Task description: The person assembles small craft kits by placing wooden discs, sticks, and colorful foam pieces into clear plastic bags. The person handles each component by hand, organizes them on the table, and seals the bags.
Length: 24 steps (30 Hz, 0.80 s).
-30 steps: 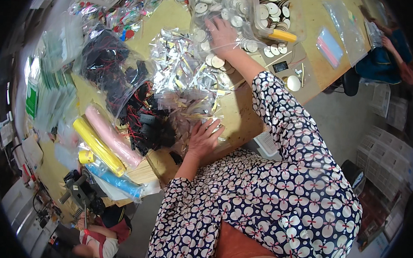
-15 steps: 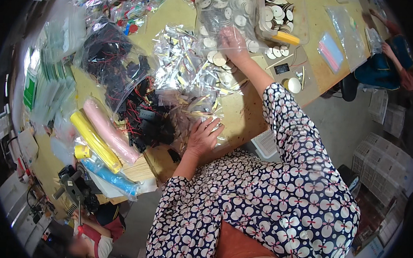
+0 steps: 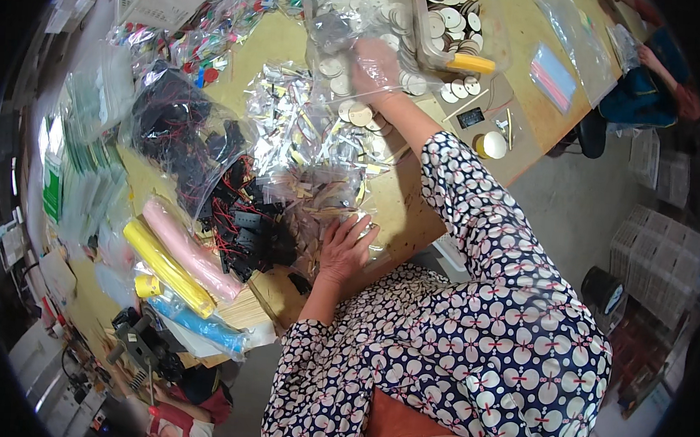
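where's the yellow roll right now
In the head view the yellow roll lies at the table's left, beside the pink roll, left of the left hand.

I count two hands: left hand [image 3: 344, 246] at six o'clock, right hand [image 3: 376, 65] at twelve; three rolls (yellow [image 3: 168, 267], pink [image 3: 192, 250], blue [image 3: 198, 325]) at eight.

The right hand [image 3: 376, 65] is veiled inside a clear bag of wooden discs [image 3: 352, 29], fingers blurred. At the upper right, a seated person [image 3: 650, 76] is cut off by the rim.
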Each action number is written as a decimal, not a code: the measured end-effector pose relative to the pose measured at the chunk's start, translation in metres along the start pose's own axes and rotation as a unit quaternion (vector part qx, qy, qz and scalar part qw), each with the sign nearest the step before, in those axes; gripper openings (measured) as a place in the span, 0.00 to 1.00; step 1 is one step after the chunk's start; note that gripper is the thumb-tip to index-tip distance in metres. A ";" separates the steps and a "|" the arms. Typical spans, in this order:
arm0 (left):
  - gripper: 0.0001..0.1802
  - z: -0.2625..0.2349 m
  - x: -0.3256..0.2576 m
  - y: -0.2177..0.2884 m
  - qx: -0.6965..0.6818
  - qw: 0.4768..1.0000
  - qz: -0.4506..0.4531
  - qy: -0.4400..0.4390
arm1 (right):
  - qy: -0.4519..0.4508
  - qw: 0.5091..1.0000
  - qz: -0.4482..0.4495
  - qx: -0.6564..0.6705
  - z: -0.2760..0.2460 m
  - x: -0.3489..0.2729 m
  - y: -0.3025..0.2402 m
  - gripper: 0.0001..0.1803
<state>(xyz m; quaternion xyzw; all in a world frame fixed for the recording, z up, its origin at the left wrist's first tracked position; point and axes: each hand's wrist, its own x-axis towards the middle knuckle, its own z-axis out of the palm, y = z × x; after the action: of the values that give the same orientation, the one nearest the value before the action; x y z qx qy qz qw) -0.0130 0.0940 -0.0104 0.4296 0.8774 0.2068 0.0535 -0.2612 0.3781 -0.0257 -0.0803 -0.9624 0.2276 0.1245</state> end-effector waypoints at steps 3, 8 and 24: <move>0.25 0.001 0.001 -0.001 -0.012 1.000 0.001 0.022 | 0.123 0.984 0.043 -0.120 0.009 -0.009 0.035 0.25; 0.23 -0.001 -0.002 0.000 -0.017 1.000 -0.002 0.015 | 0.088 0.968 0.071 -0.226 0.007 -0.006 0.035 0.32; 0.24 -0.002 0.004 -0.004 -0.035 0.999 -0.001 -0.008 | -0.040 0.992 0.096 -0.072 0.003 -0.055 0.017 0.22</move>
<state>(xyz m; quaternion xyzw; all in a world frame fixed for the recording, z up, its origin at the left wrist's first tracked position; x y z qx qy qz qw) -0.0192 0.0946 -0.0097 0.4281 0.8696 0.2343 0.0755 -0.2075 0.3800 -0.0471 -0.1717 -0.9684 0.1714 0.0575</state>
